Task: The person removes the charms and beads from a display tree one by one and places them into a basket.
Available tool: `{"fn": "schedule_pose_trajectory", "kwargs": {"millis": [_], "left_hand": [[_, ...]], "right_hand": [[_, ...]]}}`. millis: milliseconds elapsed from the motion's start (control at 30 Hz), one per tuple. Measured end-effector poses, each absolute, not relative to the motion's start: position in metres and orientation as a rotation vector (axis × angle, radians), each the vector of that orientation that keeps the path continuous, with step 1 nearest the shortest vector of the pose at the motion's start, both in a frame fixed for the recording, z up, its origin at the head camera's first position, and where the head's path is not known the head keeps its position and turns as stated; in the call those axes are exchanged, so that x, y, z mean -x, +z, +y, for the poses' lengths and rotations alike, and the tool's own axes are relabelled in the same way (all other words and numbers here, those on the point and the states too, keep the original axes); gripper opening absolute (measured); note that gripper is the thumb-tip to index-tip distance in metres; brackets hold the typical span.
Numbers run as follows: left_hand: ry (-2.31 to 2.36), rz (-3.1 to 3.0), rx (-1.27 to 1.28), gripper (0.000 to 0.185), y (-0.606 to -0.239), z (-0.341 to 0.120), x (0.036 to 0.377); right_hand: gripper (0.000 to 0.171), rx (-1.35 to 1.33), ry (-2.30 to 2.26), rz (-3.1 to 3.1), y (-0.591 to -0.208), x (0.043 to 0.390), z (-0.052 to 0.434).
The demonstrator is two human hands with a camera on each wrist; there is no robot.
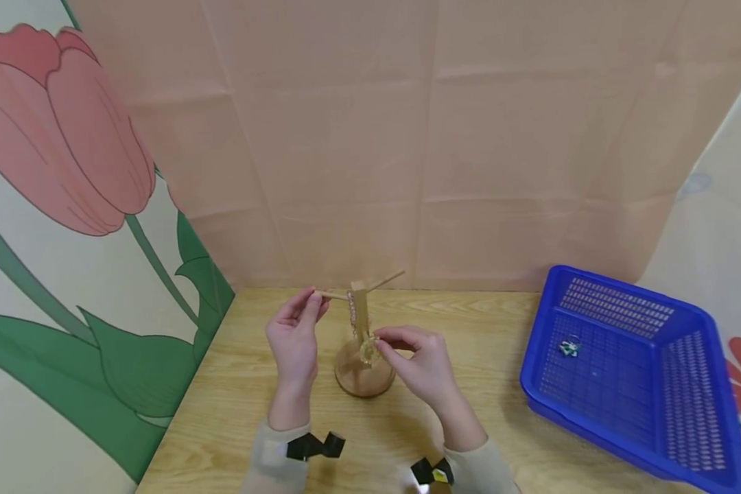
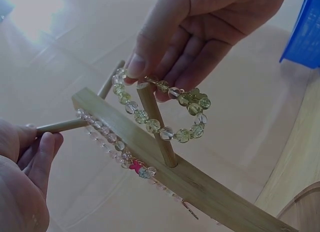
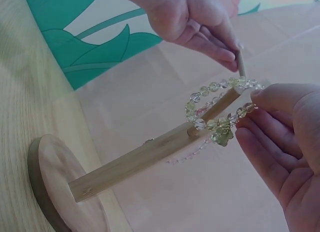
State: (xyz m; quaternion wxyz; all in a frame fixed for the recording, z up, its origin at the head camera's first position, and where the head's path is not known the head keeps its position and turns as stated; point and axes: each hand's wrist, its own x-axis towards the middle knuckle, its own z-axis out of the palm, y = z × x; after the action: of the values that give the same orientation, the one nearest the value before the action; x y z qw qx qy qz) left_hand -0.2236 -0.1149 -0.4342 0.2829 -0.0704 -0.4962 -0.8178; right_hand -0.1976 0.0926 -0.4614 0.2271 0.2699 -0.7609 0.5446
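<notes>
Green bead bracelet (image 2: 165,112) pinched by R hand (image 2: 200,32) fingers (image 2: 136,64); L hand (image 2: 22,177) grips peg (image 2: 62,126).

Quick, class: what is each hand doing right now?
Left hand: pinches a peg of the wooden stand.
Right hand: pinches the green bead bracelet.

Left hand (image 1: 294,337): raised over the table, wrist straight, forearm reaching forward from the lower edge of the head view. Fingers curled; thumb and fingertips (image 2: 44,151) pinch a thin peg at its end. Right hand (image 1: 421,363): lower and just beside the left, palm turned inward. Thumb and forefinger (image 2: 150,52) pinch a beaded loop; remaining fingers lie loosely bent beneath. Both wrists carry light sleeves with black straps
</notes>
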Motion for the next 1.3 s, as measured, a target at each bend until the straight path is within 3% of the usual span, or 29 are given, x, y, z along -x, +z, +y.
{"fn": "schedule_pose_trajectory", "kwargs": {"millis": [1300], "left_hand": [[-2.212,-1.301,0.191,0.013,-0.4351,-0.1133,0.2253]], "right_hand": [[0.017,-0.811,1.497,-2.082,-0.4580,0.1975,0.1011]]}}
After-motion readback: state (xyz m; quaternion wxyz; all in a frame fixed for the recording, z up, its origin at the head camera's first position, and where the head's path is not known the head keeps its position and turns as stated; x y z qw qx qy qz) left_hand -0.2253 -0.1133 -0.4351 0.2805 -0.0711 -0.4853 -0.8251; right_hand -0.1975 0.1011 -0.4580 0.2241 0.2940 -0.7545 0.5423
